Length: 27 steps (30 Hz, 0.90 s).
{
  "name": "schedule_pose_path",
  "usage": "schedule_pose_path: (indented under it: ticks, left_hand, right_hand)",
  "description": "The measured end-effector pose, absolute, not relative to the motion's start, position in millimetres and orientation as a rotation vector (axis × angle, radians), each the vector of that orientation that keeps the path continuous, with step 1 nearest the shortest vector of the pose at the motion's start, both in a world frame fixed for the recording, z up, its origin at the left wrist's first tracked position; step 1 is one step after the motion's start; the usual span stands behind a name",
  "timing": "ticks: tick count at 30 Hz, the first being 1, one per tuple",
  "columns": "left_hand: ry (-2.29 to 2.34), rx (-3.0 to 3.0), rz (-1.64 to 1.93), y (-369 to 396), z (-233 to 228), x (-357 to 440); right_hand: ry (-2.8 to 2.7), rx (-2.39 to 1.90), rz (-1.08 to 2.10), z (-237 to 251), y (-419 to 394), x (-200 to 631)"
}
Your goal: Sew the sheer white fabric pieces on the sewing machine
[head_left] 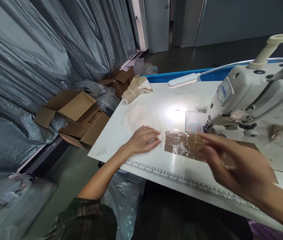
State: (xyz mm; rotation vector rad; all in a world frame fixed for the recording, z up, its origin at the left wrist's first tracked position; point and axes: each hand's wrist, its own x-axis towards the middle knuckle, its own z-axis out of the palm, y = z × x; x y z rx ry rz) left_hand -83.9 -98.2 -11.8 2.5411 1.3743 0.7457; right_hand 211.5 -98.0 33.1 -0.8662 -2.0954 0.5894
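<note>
head view: left hand point(145, 139) lies flat on the white desk point(141, 113), fingers together, just left of a brown taped patch point(181, 145). right hand point(228, 163), blurred, hovers over the patch's right part with fingers spread, holding nothing, near the sewing machine point(254, 96).

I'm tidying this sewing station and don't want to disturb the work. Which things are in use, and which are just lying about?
In use: left hand, right hand, taped brown patch, sewing machine, lamp.

Lying about: cardboard boxes, rolled cloth bundle, plastic sheeting.
</note>
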Motion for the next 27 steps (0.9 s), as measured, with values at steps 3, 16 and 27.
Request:
schedule_pose_path:
  ticks: [3,16,27]
  left_hand:
    - [1.405,2.473,0.871,-96.5,-12.3,-88.7]
    - [1.798,1.878,1.217,-85.7,-18.3,-114.5]
    - [1.596,1.715,1.294,-90.4,-2.5,-112.7]
  right_hand:
    - [-2.331,-0.794,0.355,13.7,-59.2,186.4]
    - [-2.424,-0.998,0.228,-25.3,-2.9,142.9]
    - [-2.068,-1.007,1.392,-1.1,-27.4,96.5]
